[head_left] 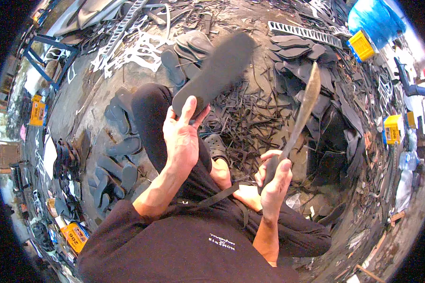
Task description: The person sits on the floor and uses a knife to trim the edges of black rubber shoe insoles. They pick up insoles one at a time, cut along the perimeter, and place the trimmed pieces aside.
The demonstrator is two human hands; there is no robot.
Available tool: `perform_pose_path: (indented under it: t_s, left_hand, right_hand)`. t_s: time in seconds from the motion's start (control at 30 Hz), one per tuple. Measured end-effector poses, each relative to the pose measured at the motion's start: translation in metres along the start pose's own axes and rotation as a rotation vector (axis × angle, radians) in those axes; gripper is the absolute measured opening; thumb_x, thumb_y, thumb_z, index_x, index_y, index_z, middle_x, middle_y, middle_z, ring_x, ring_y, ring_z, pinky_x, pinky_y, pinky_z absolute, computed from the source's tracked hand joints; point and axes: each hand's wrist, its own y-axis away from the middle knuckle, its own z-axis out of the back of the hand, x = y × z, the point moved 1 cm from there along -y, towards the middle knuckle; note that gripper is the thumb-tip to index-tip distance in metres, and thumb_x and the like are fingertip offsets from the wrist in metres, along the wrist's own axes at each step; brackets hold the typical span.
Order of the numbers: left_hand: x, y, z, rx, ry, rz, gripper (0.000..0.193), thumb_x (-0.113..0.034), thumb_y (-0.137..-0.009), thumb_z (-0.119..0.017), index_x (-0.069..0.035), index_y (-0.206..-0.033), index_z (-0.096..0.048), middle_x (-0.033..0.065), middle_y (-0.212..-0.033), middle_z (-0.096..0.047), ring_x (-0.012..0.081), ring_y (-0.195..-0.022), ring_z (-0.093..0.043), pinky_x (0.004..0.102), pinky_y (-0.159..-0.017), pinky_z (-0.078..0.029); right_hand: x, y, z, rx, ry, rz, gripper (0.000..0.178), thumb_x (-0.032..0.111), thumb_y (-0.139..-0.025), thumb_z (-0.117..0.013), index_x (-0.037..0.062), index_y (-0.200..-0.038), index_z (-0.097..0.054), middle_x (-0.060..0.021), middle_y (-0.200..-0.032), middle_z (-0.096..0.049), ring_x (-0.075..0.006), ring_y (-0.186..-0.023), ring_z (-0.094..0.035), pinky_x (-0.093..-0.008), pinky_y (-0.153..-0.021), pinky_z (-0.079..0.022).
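A dark grey shoe sole point(220, 70) is pinched at its heel end by my left hand point(183, 139), thumb on top and fingers beneath. Its toe end points up and to the right, slightly blurred. My right hand point(275, 177) is wrapped round the dark handle of a long knife point(303, 113). The worn, brownish blade stands up and leans right, apart from the sole. Between and beyond my hands lies a heap of thin black offcut strips point(252, 122). My legs are folded under my arms, and a dark clog point(216, 146) shows on one foot.
Loose soles point(120, 146) lie on the floor at left. More soles point(193, 45) are stacked ahead, beside white cut-out sheet scraps point(137, 52). Black sheet material point(335, 118) piles up at right. A blue container point(375, 21) and a yellow box point(362, 45) stand at far right.
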Motion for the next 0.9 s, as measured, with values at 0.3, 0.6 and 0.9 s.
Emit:
perform_pose_path:
  t_s: [0.3,0.6,0.9]
  left_hand:
    - [0.008,0.027,-0.023,-0.002,0.052,0.272,0.026,-0.033,-0.098,-0.081,-0.014,-0.110,-0.069,-0.0031,-0.097,-0.075,0.0077,-0.081,-0.072,0.0273,-0.065,-0.055]
    - [-0.009,0.037,-0.026,0.007,-0.032,0.367,0.045,-0.050,-0.100,-0.075,-0.014,-0.125,-0.064,-0.0029,-0.111,-0.067,0.0119,-0.095,-0.063,0.0317,-0.084,-0.052]
    - [0.004,0.046,0.001,0.083,0.025,0.279,0.020,-0.025,-0.106,-0.071,-0.006,-0.112,-0.069,-0.0013,-0.095,-0.071,0.0051,-0.074,-0.063,0.0230,-0.063,-0.051]
  right_hand:
    - [-0.024,0.024,-0.018,0.074,0.616,0.267,0.040,0.041,-0.109,-0.054,0.0024,-0.116,-0.059,-0.0205,-0.083,-0.066,-0.0423,-0.072,-0.069,-0.0485,-0.065,-0.053]
    - [-0.071,0.041,-0.014,-0.015,0.761,0.452,0.044,0.044,-0.111,-0.050,0.0007,-0.109,-0.058,-0.0173,-0.076,-0.057,-0.0388,-0.064,-0.061,-0.0450,-0.059,-0.048]
    - [-0.018,0.028,-0.023,0.164,0.738,0.175,0.047,0.049,-0.110,-0.053,0.0028,-0.108,-0.061,-0.0202,-0.079,-0.064,-0.0400,-0.072,-0.067,-0.0472,-0.066,-0.051]
